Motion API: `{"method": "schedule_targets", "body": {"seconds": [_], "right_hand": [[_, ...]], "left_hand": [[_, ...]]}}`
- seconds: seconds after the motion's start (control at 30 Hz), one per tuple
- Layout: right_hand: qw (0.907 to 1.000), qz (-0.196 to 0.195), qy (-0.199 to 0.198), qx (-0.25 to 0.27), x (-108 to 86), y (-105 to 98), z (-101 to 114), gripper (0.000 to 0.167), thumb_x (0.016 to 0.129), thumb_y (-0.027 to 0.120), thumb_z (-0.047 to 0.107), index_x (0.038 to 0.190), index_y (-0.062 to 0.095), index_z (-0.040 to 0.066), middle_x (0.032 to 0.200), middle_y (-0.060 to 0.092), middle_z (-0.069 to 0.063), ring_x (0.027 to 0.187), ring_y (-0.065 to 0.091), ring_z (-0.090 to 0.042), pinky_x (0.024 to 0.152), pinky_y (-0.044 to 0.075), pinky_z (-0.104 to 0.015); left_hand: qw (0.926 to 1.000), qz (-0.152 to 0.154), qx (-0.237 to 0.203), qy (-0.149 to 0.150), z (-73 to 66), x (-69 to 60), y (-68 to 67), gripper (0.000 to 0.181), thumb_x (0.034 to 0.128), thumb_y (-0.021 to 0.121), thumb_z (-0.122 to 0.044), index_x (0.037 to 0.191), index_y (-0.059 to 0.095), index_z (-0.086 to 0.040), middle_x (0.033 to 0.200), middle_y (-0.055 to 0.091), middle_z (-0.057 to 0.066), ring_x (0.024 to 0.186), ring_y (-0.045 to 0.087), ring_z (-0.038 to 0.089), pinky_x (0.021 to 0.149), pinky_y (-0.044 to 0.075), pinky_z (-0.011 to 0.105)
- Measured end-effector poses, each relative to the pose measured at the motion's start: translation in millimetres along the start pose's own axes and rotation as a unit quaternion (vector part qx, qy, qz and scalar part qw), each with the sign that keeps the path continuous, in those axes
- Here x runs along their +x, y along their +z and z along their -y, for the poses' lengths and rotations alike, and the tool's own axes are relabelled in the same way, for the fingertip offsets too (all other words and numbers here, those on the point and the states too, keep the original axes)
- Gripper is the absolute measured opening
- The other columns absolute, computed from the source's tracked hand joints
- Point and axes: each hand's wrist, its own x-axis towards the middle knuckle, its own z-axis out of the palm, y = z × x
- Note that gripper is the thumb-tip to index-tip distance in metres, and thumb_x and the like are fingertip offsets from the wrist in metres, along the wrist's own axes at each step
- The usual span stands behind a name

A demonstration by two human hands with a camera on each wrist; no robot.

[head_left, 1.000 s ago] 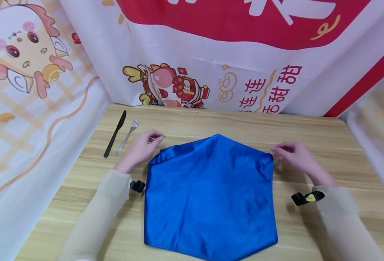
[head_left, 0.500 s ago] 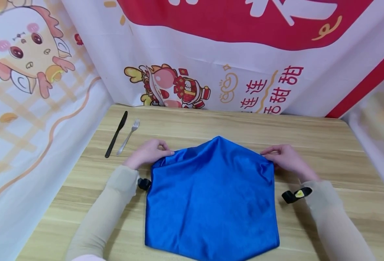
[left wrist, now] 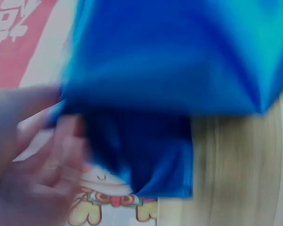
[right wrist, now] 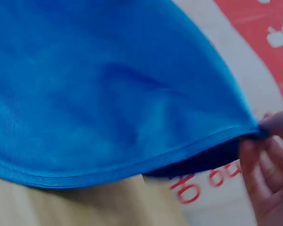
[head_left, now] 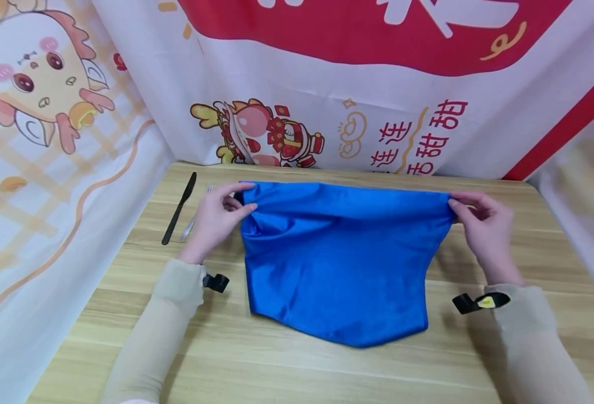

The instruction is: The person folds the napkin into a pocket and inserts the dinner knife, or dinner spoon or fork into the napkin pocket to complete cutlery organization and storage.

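Note:
A shiny blue cloth (head_left: 342, 264) is stretched between both hands, its upper edge nearly straight and raised off the table. My left hand (head_left: 221, 216) pinches its upper left corner between thumb and fingers. At the upper right corner, my right hand (head_left: 486, 227) pinches the cloth the same way. In the left wrist view the left hand (left wrist: 42, 141) is blurred beside the cloth (left wrist: 179, 70), with a darker flap hanging below. Seen from the right wrist, the right hand (right wrist: 271, 174) grips the hemmed corner of the cloth (right wrist: 108, 103).
Left of the cloth, a black knife (head_left: 179, 209) lies on the wooden table (head_left: 297, 370). Beside it is a silver fork (head_left: 188, 229), partly hidden by the left hand. Printed white and red fabric (head_left: 286, 67) hangs behind the table.
Both hands have taken hold of the cloth's upper corners, lifted them and moved away from the body and apart. The upper edge changed from a peak to a straight line; the lower edge slid away.

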Motion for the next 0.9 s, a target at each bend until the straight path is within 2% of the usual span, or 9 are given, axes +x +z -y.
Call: {"method": "schedule_targets", "body": {"seconds": [0.07, 0.13, 0.2, 0.3, 0.43, 0.57, 0.67, 0.8, 0.9], "right_hand": [[0.9958, 0.062, 0.050, -0.046, 1.5, -2.5, -9.8, 0.049, 0.101, 0.066, 0.028, 0.141, 0.058, 0.002, 0.124, 0.066, -0.012, 0.092, 0.068, -0.011, 0.077, 0.057, -0.022], [0.9809, 0.135, 0.107, -0.089, 1.6, -5.3, -19.4, 0.067, 0.101, 0.062, 0.041, 0.154, 0.042, 0.004, 0.133, 0.060, -0.018, 0.098, 0.068, -0.011, 0.080, 0.056, -0.023], [0.9641, 0.191, 0.150, -0.107, 0.7, -7.0, -26.1, 0.082, 0.100, 0.061, 0.050, 0.158, 0.030, 0.001, 0.136, 0.055, -0.027, 0.101, 0.069, -0.018, 0.082, 0.057, -0.027], [0.9441, 0.239, 0.177, -0.141, -4.6, -7.5, -28.0, 0.089, 0.096, 0.062, 0.058, 0.155, 0.032, -0.002, 0.132, 0.057, -0.028, 0.103, 0.069, -0.028, 0.081, 0.057, -0.029], [0.9349, 0.259, 0.104, -0.219, -20.6, -0.5, -20.1, 0.080, 0.092, 0.069, 0.058, 0.142, 0.049, -0.001, 0.125, 0.061, -0.025, 0.105, 0.064, -0.037, 0.083, 0.057, -0.041], [0.9213, 0.282, -0.008, -0.268, -41.5, 13.7, -9.3, 0.079, 0.091, 0.074, 0.051, 0.146, 0.049, 0.001, 0.147, 0.047, -0.027, 0.129, 0.047, -0.049, 0.099, 0.045, -0.064], [0.9026, 0.317, -0.066, -0.284, -55.0, 27.2, -3.0, 0.088, 0.089, 0.077, 0.049, 0.154, 0.040, 0.002, 0.161, 0.025, -0.026, 0.145, 0.022, -0.052, 0.108, 0.025, -0.072], [0.8733, 0.366, -0.098, -0.306, -68.7, 44.9, -1.2, 0.102, 0.085, 0.077, 0.059, 0.160, 0.030, 0.009, 0.167, 0.011, -0.020, 0.151, 0.003, -0.047, 0.109, 0.014, -0.075], [0.8548, 0.396, -0.103, -0.319, -74.2, 53.8, -3.7, 0.108, 0.082, 0.074, 0.066, 0.162, 0.026, 0.014, 0.168, 0.008, -0.017, 0.151, 0.000, -0.046, 0.109, 0.014, -0.076]], "left_hand": [[0.9966, 0.064, 0.028, -0.045, 6.8, 0.8, 1.4, 0.058, 0.0934, 0.077, -0.034, 0.144, 0.057, -0.013, 0.122, 0.064, 0.009, 0.099, 0.066, 0.027, 0.080, 0.056, 0.040], [0.9872, 0.121, 0.055, -0.089, 14.2, 0.6, 4.5, 0.071, 0.0932, 0.075, -0.042, 0.150, 0.048, -0.009, 0.126, 0.064, 0.013, 0.109, 0.063, 0.032, 0.087, 0.054, 0.046], [0.9786, 0.150, 0.066, -0.124, 19.6, -0.5, 8.1, 0.079, 0.0935, 0.071, -0.051, 0.152, 0.042, -0.006, 0.130, 0.062, 0.017, 0.116, 0.060, 0.035, 0.093, 0.052, 0.049], [0.9727, 0.147, 0.065, -0.168, 22.5, -3.9, 11.0, 0.087, 0.0927, 0.061, -0.067, 0.149, 0.041, -0.002, 0.129, 0.059, 0.020, 0.115, 0.058, 0.035, 0.096, 0.050, 0.050], [0.9726, 0.125, 0.060, -0.187, 20.4, -14.4, 10.3, 0.095, 0.0888, 0.052, -0.079, 0.143, 0.043, -0.001, 0.125, 0.058, 0.020, 0.109, 0.059, 0.035, 0.093, 0.051, 0.050], [0.9783, 0.130, 0.106, -0.121, 13.2, -33.2, 16.5, 0.100, 0.0873, 0.059, -0.076, 0.152, 0.035, -0.003, 0.142, 0.048, 0.022, 0.125, 0.051, 0.037, 0.101, 0.045, 0.056], [0.9747, 0.137, 0.173, -0.033, 3.7, -47.9, 27.5, 0.112, 0.0851, 0.068, -0.070, 0.163, 0.014, -0.011, 0.164, 0.020, 0.019, 0.146, 0.026, 0.039, 0.113, 0.028, 0.062], [0.9426, 0.197, 0.257, 0.081, -9.3, -64.2, 41.7, 0.123, 0.0798, 0.078, -0.065, 0.165, 0.001, -0.019, 0.170, -0.006, 0.011, 0.153, -0.002, 0.038, 0.117, 0.010, 0.064], [0.9145, 0.260, 0.287, 0.118, -15.0, -72.2, 49.2, 0.124, 0.0786, 0.077, -0.067, 0.165, 0.003, -0.018, 0.169, -0.008, 0.014, 0.152, -0.010, 0.040, 0.117, 0.003, 0.066]]}}
